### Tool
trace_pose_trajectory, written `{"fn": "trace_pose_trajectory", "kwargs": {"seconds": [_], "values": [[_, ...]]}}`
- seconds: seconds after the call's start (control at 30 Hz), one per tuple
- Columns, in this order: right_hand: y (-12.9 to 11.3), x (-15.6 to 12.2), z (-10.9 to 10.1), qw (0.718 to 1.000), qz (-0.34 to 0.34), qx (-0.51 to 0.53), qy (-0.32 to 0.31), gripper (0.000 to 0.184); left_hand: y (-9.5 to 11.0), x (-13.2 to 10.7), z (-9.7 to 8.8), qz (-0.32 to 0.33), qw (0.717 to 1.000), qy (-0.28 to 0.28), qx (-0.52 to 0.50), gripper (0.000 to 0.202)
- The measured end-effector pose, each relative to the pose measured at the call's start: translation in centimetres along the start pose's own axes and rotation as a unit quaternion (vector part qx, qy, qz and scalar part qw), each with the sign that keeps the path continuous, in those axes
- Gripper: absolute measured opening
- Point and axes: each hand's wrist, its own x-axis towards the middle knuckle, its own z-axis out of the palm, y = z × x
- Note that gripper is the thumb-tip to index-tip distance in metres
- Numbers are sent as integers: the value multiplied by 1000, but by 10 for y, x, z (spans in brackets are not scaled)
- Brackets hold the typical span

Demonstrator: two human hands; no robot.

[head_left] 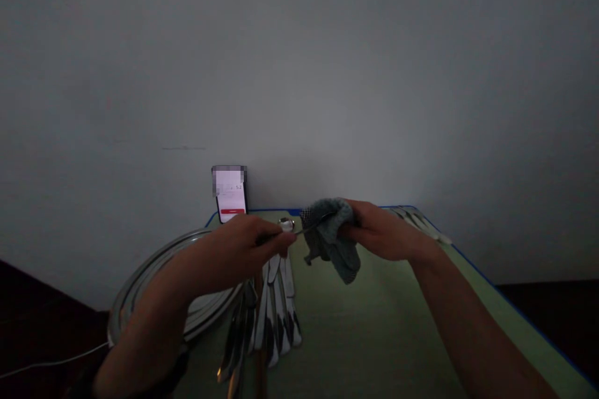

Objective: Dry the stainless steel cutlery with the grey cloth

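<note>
The scene was dim and grey. The wall (299, 75) was palest around its middle and darkened toward the corners, with soft shadow low behind the bench (397, 324). The phone screen (232, 198) glowed brightest, its upper part broken into pixelated blocks. Small warm glints caught the near ends of the cutlery (262, 318), and dull highlights followed the round tray's rim (116, 299). Both lower corners sank nearly to black. Detail was soft, the fingers (277, 243) and cloth (344, 255) slightly smeared; wide-angle stretching lengthened the forearms (449, 299).
</note>
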Motion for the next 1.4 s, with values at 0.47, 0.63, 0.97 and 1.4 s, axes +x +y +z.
{"fn": "trace_pose_trajectory", "kwargs": {"seconds": [0.47,0.63,0.97,1.4], "values": [[-33,-16,-3,960,105,-248,-75,16,4,-8,-5,58,998,5,28,29],[-38,-12,9,958,67,-235,-147,12,17,-2,4,99,994,-16,51,28],[-35,-9,8,961,60,-263,-61,12,16,5,11,99,993,-4,56,29],[-11,-8,-12,983,74,-147,83,24,-12,-7,-10,74,984,120,-104,25]]}}
